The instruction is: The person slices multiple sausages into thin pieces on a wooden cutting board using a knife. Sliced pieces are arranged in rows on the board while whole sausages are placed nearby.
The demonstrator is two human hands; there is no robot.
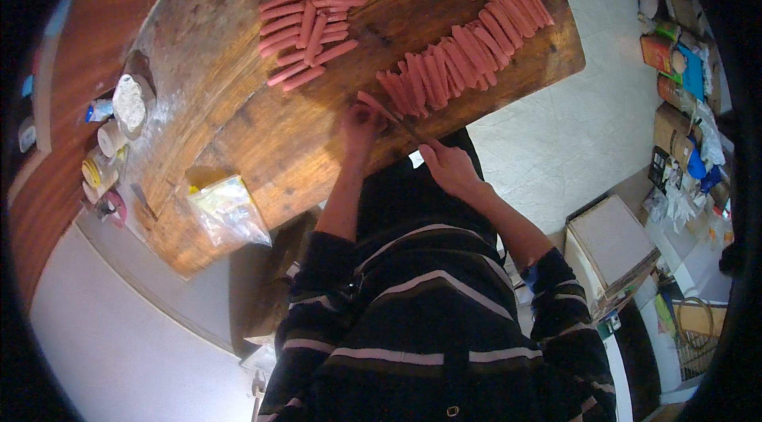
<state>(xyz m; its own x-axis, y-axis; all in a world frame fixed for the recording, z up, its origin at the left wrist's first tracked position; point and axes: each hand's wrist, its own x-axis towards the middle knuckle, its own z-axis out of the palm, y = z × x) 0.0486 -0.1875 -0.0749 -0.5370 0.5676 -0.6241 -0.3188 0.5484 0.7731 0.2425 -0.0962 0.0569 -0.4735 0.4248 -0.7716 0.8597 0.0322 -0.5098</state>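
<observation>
Near the front edge of the wooden table (280,130), my left hand (361,124) holds a pink sausage (371,103). My right hand (447,165) grips a knife (411,129), whose blade points up and left to the sausage; whether it touches or cuts it cannot be made out. Beyond my left hand lies a loose heap of whole sausages (283,26), some crossed over others. To the right, a long row of sausage pieces (458,62) lies side by side, running up towards the table's far right corner.
On the table's left lie a clear plastic bag (229,208) and another knife (144,202). A bowl of white powder (129,104) stands at the left edge, with jars beside it (110,137). A white-topped cabinet (613,240) stands at right, near cluttered packages (673,136).
</observation>
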